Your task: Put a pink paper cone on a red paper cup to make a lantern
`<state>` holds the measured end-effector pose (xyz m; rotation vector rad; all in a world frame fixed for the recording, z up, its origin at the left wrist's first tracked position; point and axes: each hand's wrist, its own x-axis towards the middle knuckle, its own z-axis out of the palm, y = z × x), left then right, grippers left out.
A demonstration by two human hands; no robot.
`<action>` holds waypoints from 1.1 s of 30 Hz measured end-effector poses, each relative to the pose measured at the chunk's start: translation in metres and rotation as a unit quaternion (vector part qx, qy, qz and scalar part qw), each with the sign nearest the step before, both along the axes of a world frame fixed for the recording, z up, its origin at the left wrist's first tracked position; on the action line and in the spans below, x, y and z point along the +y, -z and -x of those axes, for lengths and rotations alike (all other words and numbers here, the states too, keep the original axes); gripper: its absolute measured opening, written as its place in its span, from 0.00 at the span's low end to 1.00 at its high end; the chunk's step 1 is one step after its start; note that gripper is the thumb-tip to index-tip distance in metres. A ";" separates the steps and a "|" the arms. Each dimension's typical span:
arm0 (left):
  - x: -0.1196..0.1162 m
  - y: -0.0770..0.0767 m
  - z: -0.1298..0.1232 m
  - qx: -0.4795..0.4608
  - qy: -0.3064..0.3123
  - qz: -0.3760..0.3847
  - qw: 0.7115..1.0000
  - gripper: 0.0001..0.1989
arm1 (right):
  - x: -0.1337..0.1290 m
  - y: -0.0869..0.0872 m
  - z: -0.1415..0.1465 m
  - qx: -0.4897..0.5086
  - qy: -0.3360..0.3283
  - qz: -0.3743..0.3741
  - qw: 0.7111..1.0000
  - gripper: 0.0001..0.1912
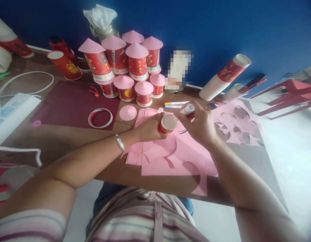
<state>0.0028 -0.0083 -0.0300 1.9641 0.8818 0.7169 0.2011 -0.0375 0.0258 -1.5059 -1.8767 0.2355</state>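
Note:
My left hand is wrapped round a small red paper cup, its pale round end facing up. Closed on a white glue stick, my right hand is just right of the cup, fingertips close to its rim. Beneath both hands lie pink paper sheets with round cut-outs. A small white cap sits beyond the cup. The scissors show only partly under my right hand. A loose pink paper cone rests to the left.
Several red cups with pink cone roofs stand at the back. On the left are a white ring, a maroon sheet and a power strip. Stacked cups lean at the back right, near cut pink scraps.

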 end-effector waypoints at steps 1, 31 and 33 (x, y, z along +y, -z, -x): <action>0.000 -0.001 0.000 0.004 -0.001 -0.002 1.000 0.18 | 0.001 0.000 -0.001 0.003 0.004 0.002 1.000 0.14; 0.033 0.012 0.014 -0.210 -0.081 0.060 0.972 0.25 | 0.023 0.047 -0.004 0.527 -0.102 0.194 0.821 0.24; 0.036 0.006 0.010 -0.222 -0.071 0.068 0.970 0.26 | 0.026 0.045 0.001 0.513 -0.120 0.189 0.829 0.25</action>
